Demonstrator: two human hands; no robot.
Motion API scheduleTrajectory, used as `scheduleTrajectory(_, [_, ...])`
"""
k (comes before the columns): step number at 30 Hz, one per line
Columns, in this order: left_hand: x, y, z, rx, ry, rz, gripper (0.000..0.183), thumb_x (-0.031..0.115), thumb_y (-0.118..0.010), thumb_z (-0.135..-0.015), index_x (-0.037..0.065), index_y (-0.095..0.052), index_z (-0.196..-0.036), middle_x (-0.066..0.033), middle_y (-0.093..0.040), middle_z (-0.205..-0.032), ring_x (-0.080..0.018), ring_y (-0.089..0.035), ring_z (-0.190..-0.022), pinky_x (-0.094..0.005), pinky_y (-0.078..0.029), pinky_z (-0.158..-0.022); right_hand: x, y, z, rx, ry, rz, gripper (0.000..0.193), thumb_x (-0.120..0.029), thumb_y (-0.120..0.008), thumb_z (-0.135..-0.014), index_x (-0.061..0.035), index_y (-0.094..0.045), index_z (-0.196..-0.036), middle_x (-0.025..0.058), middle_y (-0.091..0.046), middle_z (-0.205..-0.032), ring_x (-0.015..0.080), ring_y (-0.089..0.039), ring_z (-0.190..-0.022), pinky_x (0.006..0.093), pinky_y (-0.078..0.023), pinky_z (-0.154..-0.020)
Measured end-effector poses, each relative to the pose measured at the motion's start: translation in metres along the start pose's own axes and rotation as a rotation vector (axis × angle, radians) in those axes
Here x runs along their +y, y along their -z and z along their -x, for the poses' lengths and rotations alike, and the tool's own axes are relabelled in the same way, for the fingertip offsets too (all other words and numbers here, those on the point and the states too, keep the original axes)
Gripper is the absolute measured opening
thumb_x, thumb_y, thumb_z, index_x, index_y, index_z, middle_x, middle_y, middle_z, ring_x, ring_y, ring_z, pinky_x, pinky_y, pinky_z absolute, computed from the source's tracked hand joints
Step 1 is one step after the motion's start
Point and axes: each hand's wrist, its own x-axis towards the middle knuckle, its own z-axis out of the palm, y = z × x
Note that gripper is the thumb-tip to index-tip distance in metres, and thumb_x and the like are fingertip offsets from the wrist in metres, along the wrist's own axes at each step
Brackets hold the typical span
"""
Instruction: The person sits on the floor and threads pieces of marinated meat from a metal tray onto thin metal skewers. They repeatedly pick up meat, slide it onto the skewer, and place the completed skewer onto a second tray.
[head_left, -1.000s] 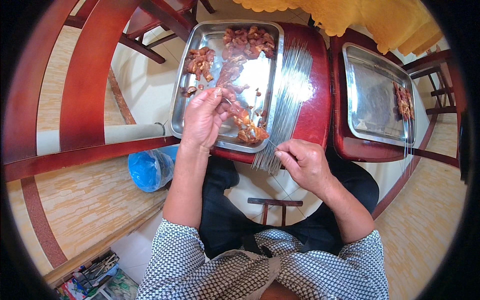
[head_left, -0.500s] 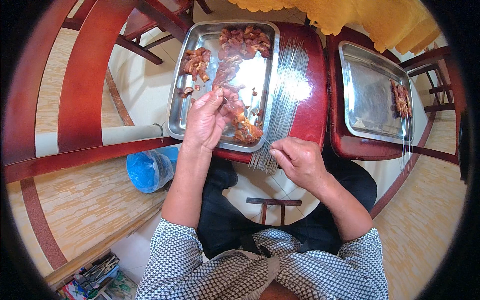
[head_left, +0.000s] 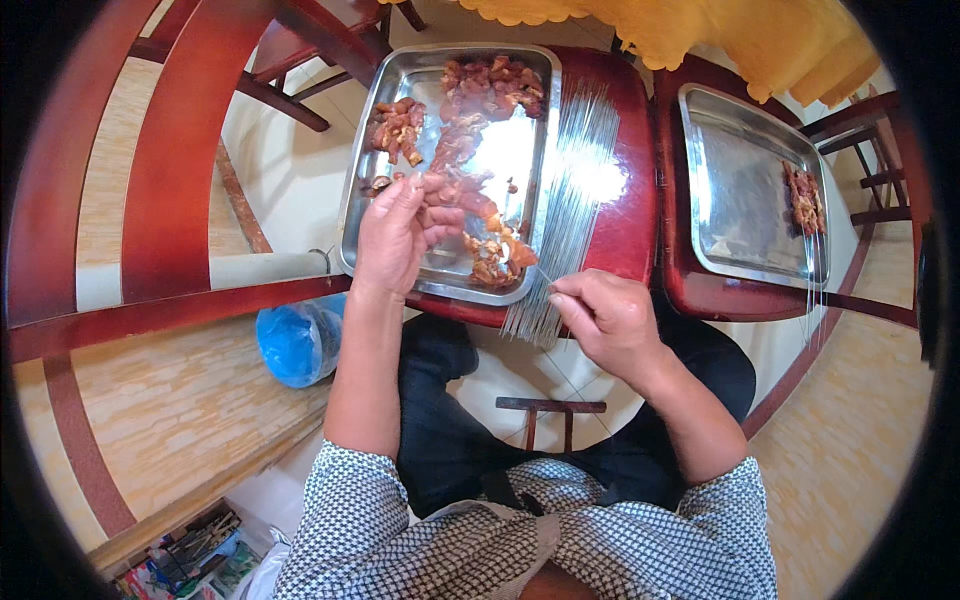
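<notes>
My right hand (head_left: 608, 318) pinches a thin metal skewer, whose far end carries pieces of marinated meat (head_left: 518, 252) above the near right corner of a metal tray (head_left: 352, 225). My left hand (head_left: 395, 235) is over the tray's left side, palm turned inward and fingers apart, with no piece plainly held. Loose raw meat (head_left: 490, 85) is heaped at the tray's far end, and a smaller pile (head_left: 398, 130) lies at its left. Glare hides part of the tray. A bundle of bare metal skewers (head_left: 568, 200) lies along the tray's right side.
A second metal tray (head_left: 720, 225) on the right holds finished-looking meat skewers (head_left: 803, 200), their ends past its rim. Both trays rest on red wooden chairs (head_left: 640, 170). A blue container (head_left: 290, 345) stands at left; a yellow cloth (head_left: 720, 40) hangs at the far right.
My left hand has let go near the meat, opened its fingers and drawn slightly left and away. My right hand, still holding the skewer, has shifted slightly right.
</notes>
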Motion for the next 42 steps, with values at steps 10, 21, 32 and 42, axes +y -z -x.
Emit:
scheduleTrajectory(10, [0.000,-0.005,-0.001,0.062,-0.019,0.078,0.009,0.008,-0.055,-0.088,0.008,-0.055,-0.097,-0.0008,-0.050,-0.070,-0.0123,-0.051,-0.058,-0.0388,-0.056,-0.066,0.002,0.005,-0.001,-0.021,0.016,0.120,0.007,-0.006,-0.068,-0.079,-0.0012,-0.065,-0.083,0.0123,-0.066,-0.074,0.0243,-0.066,-0.064,0.0327,-0.051,-0.057])
scheduleTrajectory(21, [-0.005,0.002,-0.002,-0.159,0.145,0.572,0.017,0.004,-0.055,-0.081,0.009,-0.058,-0.097,0.0007,-0.043,-0.067,-0.0119,-0.042,-0.056,-0.0370,-0.043,-0.066,0.005,0.003,0.001,0.013,-0.134,-0.006,0.007,-0.006,-0.068,-0.079,0.0001,-0.066,-0.081,0.0133,-0.065,-0.074,0.0239,-0.064,-0.063,0.0322,-0.050,-0.056])
scheduleTrajectory(32, [-0.006,0.006,-0.005,-0.325,-0.041,0.740,0.024,0.000,-0.054,-0.077,0.005,-0.059,-0.100,-0.0056,-0.047,-0.085,-0.0127,-0.039,-0.059,-0.0297,-0.042,-0.056,-0.004,0.000,0.003,-0.091,-0.195,-0.180,0.006,-0.006,-0.066,-0.081,0.0006,-0.065,-0.082,0.0108,-0.065,-0.071,0.0197,-0.063,-0.061,0.0297,-0.048,-0.055])
scheduleTrajectory(42, [-0.003,-0.006,-0.002,-0.203,-0.013,0.704,0.013,0.008,-0.055,-0.084,0.009,-0.054,-0.098,-0.0018,-0.051,-0.080,-0.0097,-0.038,-0.053,-0.0274,-0.040,-0.052,0.001,-0.002,0.004,-0.140,-0.100,-0.150,0.007,-0.007,-0.065,-0.083,-0.0002,-0.065,-0.081,0.0109,-0.064,-0.071,0.0206,-0.063,-0.062,0.0307,-0.049,-0.056])
